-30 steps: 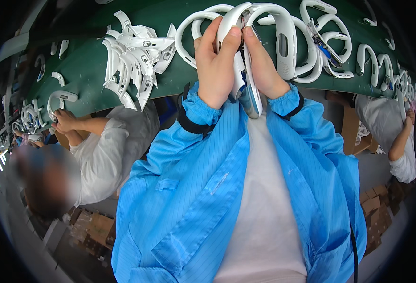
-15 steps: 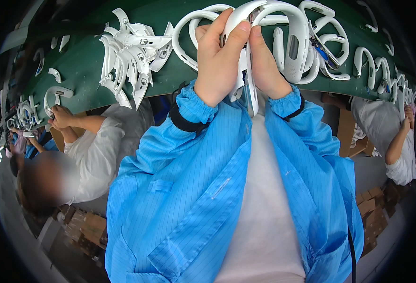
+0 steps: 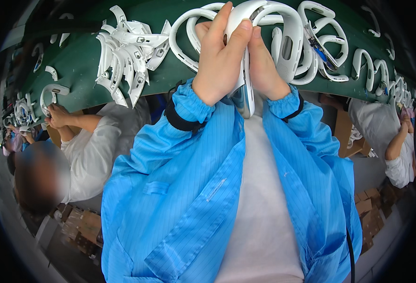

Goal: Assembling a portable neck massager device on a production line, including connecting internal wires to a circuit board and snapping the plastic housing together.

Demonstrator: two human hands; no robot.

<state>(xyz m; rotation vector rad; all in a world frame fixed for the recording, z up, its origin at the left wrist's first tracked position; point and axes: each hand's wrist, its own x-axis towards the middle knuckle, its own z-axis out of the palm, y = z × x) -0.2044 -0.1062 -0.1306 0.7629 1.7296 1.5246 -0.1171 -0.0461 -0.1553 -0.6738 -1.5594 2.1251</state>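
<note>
Close to my chest, both hands hold a white, curved neck fan (image 3: 246, 11) over the near edge of the table. My left hand (image 3: 217, 68) is closed around its left side, with the thumb pressed on the shell. My right hand (image 3: 266, 70) closes on the other side, its thumb up beside the left thumb. Below the hands, the narrow end of the held piece points down toward my shirt. My palms hide much of it. Just right of my hands, a broad white arm with an oval grille (image 3: 287, 47) curves down; I cannot tell whether it belongs to the held piece.
A heap of curved white shell pieces (image 3: 125, 52) lies left on the green table (image 3: 170, 87). More white neck fans (image 3: 328, 42) lie to the right, one with bare inner parts. Co-workers in white (image 3: 95, 151) sit at both sides; cardboard boxes (image 3: 88, 226) stand behind.
The lower end of the held neck fan has swung slightly left; the two separate edges seen there before now look like one narrow piece. Both hands keep their hold.
</note>
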